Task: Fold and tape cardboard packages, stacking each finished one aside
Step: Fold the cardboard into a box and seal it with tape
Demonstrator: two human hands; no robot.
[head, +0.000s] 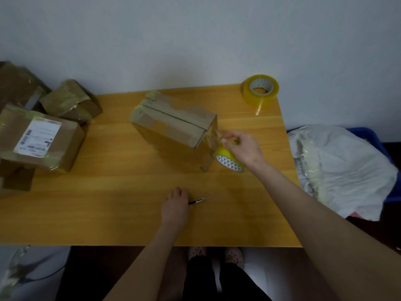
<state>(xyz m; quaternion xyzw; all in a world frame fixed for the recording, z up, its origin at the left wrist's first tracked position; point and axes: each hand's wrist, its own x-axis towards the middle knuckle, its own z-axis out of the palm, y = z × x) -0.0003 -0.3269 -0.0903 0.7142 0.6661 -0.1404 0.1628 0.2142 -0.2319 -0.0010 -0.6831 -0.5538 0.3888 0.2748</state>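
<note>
A: Going left to right, quick. What's sitting at the left end?

B: I'm looking at a pile of taped packages (71,101) bunching up at the left end of the wooden table (108,213). The nearest one is showing a white label on top.

A: Left hand?

B: The left hand (175,207) is lying knuckles-up on the near-middle of the table, covering the handle end of a small cutter (200,200). The metal tip is poking out to the right. The fingers are curling down, but I'm not able to tell whether they're closing around it.

A: And the box being worked?

B: The cardboard box (173,127) is sitting in the middle of the table, turned at an angle, flaps down, centre seam showing, and patches of clear tape are shining on it.

A: Right hand?

B: The right hand (243,146) is gripping a yellow tape roll (229,158) right against the box's right end, with fingers and thumb wrapping the roll from above. A clear strip is running from the roll onto that end of the box.

A: Anything further right?

B: A spare tape roll (260,89) is lying flat at the far right corner with a loose tail hanging toward me. Past the table edge, a crumpled white bag (338,166) is spilling over a blue bin (373,137).
</note>
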